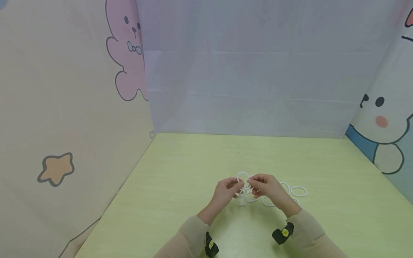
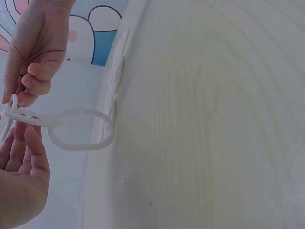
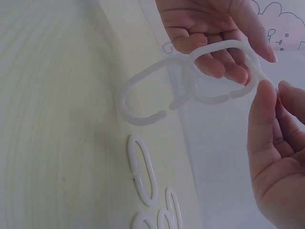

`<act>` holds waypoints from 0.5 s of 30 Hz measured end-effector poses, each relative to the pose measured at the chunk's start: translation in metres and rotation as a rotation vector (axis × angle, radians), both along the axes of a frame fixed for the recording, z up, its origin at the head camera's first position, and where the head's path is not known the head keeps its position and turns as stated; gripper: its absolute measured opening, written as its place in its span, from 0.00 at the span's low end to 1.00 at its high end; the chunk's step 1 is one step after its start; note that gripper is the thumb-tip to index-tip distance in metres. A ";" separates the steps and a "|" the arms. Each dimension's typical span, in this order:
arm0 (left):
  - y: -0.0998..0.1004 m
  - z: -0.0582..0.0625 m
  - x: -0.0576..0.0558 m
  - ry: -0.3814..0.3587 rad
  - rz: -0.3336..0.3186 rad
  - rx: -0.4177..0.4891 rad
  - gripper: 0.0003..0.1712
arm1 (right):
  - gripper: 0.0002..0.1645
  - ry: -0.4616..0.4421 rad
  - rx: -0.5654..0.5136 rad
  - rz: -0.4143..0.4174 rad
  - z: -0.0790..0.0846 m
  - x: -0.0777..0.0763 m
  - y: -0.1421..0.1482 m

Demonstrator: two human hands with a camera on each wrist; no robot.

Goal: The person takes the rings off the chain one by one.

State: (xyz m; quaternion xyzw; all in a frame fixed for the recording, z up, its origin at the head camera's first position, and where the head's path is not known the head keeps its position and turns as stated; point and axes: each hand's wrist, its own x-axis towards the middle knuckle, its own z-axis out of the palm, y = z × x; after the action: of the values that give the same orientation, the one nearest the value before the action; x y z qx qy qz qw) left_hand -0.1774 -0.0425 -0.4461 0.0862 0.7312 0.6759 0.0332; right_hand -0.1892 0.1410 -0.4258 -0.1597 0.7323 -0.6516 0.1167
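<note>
Both hands meet over the table, pinching joined white plastic chain links. My left hand (image 1: 226, 191) has its thumb and fingers at one link (image 3: 221, 44); part of that grip is hidden. Thumb and index finger of my right hand (image 1: 270, 188) pinch the far end of the joined links. From the held link hangs another white oval link (image 3: 125, 102), with a small gap in its side. Beside and below the right hand, several loose links (image 1: 298, 186) lie on the table; one loose link (image 3: 131, 155) shows clearly in the right wrist view.
The pale yellow-green table (image 1: 180, 161) meets a plain hanging sheet (image 1: 245, 71) at its back edge. Printed cloth walls stand on both sides, the left one bearing a star (image 1: 56, 169). Black wrist cameras (image 1: 211, 245) sit on the sleeves.
</note>
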 end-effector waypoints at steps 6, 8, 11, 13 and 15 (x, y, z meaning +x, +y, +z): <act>0.001 0.001 0.002 -0.029 -0.080 -0.025 0.17 | 0.24 -0.007 -0.011 -0.030 0.003 0.001 0.001; 0.002 0.003 0.003 -0.032 -0.083 -0.028 0.17 | 0.23 -0.014 -0.017 -0.041 0.004 0.001 0.002; 0.003 0.004 0.003 -0.030 -0.077 -0.024 0.17 | 0.20 -0.023 -0.028 -0.055 0.004 0.001 0.003; 0.002 0.012 0.008 -0.026 -0.076 -0.021 0.17 | 0.21 -0.027 -0.033 -0.063 0.004 0.001 0.003; 0.002 0.020 0.012 -0.027 -0.081 -0.015 0.16 | 0.23 -0.034 -0.034 -0.072 0.004 0.000 0.004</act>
State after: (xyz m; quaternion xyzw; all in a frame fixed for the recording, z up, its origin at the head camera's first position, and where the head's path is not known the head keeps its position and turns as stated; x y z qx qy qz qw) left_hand -0.1653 -0.0408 -0.4265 0.1065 0.7316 0.6696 0.0709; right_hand -0.1889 0.1453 -0.4215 -0.1242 0.7243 -0.6704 0.1026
